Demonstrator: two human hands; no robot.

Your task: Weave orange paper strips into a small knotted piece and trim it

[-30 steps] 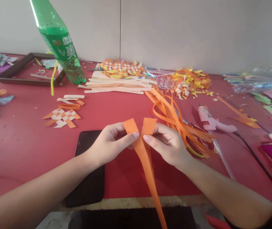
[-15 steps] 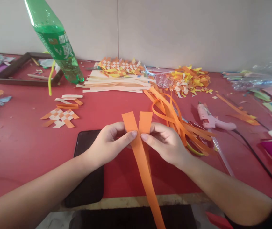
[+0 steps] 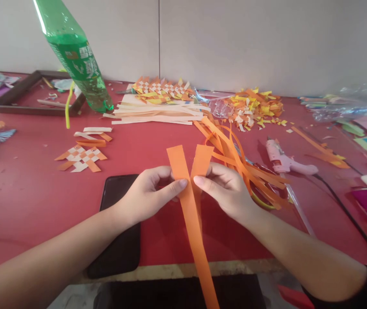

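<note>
Two lengths of orange paper strip (image 3: 191,227) form a V above the red table, their short ends pointing up. My left hand (image 3: 154,191) pinches the left length between thumb and fingers. Closed on the right length is my right hand (image 3: 224,189), its thumb on the front. The left length hangs down past the table's front edge; the right one runs behind it, so I cannot tell whether they join. A black phone (image 3: 119,227) lies below my left wrist. Beyond my right hand is a heap of loose orange strips (image 3: 235,154).
Woven orange-and-white paper fish (image 3: 82,158) lie at left, a green bottle (image 3: 80,64) behind them by a dark frame (image 3: 12,109). White strips (image 3: 157,113) and paper scraps (image 3: 257,107) lie at the back. A pink glue gun (image 3: 288,161) with its cord is at right.
Both hands have shifted slightly, the right one a little to the right. The upper ends of the orange strip stand higher and farther apart, and its lower end has swung a little left.
</note>
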